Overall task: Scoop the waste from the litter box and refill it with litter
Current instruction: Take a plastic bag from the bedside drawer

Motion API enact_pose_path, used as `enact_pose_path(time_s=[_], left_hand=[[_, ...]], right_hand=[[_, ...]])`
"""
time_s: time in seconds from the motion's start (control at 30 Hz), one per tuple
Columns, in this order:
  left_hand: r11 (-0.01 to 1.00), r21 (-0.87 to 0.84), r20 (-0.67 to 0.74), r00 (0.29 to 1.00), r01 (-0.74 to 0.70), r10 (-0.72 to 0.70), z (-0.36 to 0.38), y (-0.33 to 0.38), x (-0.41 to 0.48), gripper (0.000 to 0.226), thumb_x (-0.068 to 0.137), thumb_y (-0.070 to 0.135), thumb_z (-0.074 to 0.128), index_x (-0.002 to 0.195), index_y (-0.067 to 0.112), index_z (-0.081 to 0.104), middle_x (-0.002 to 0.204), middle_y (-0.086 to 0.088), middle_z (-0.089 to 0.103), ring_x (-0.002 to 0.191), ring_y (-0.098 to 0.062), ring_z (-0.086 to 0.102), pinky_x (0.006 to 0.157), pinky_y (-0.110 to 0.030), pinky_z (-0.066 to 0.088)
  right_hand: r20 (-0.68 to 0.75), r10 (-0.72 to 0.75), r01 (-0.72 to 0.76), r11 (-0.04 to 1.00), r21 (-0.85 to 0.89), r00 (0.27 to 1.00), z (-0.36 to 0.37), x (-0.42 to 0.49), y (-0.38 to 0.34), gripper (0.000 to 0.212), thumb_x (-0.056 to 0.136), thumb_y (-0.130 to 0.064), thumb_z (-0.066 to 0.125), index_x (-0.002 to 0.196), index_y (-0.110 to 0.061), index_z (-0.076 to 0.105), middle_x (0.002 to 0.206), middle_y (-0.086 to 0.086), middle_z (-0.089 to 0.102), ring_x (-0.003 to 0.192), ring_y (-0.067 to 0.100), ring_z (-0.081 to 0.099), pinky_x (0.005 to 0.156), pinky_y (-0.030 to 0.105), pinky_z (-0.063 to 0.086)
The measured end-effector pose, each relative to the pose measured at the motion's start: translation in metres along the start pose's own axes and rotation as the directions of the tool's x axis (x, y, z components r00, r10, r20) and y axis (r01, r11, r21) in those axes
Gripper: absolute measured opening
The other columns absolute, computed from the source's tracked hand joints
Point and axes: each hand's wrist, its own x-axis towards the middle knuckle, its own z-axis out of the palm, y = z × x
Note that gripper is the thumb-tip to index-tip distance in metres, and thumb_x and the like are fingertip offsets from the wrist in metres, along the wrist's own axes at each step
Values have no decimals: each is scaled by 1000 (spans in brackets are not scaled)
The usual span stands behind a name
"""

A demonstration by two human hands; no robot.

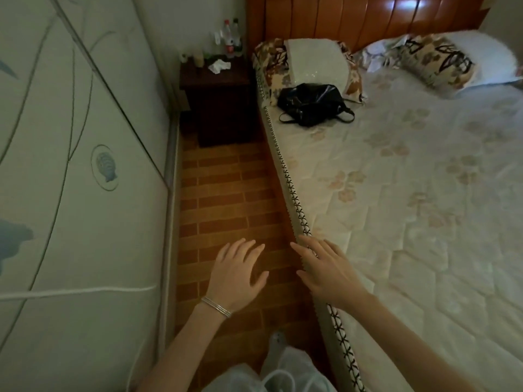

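Note:
No litter box, scoop or litter shows in the head view. My left hand, with thin bracelets on the wrist, hovers palm down over the brick-patterned floor with fingers spread and holds nothing. My right hand is stretched out flat with straight fingers over the left edge of the mattress; whether it touches the edge is unclear. It holds nothing.
A narrow aisle runs between a pale wardrobe door on the left and the bed. A dark nightstand with bottles and a tissue closes the far end. A black bag and pillows lie on the bed.

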Motion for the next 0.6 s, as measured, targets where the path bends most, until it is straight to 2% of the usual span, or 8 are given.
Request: enact_pose_path(time_s=[0.3, 0.5, 0.6], left_hand=[[994, -60, -42, 994, 94, -96, 2, -6, 67, 56, 85, 54, 38, 130, 23, 52, 130, 0, 56, 125, -21, 47, 104, -42, 32], [990, -48, -20, 990, 135, -136, 6, -46, 107, 56, 84, 54, 39, 128, 23, 54, 128, 1, 57, 123, -21, 49, 103, -42, 36], [991, -40, -11, 992, 125, -125, 7, -74, 136, 56, 84, 55, 38, 129, 24, 53, 129, 1, 56, 124, -21, 48, 103, -43, 36]], right_hand=[[-3, -93, 93, 995, 28, 996, -4, 74, 48, 55, 85, -45, 35, 134, -22, 45, 137, 3, 49, 125, 22, 47, 102, 41, 38], [18, -146, 146, 989, 9, 989, 9, 142, 59, 54, 84, -41, 53, 135, -23, 43, 139, 3, 47, 127, 21, 45, 105, 41, 33], [-3, -148, 148, 989, 16, 989, 8, 183, 59, 55, 83, -40, 55, 134, -23, 44, 137, 3, 49, 125, 21, 47, 103, 42, 37]])
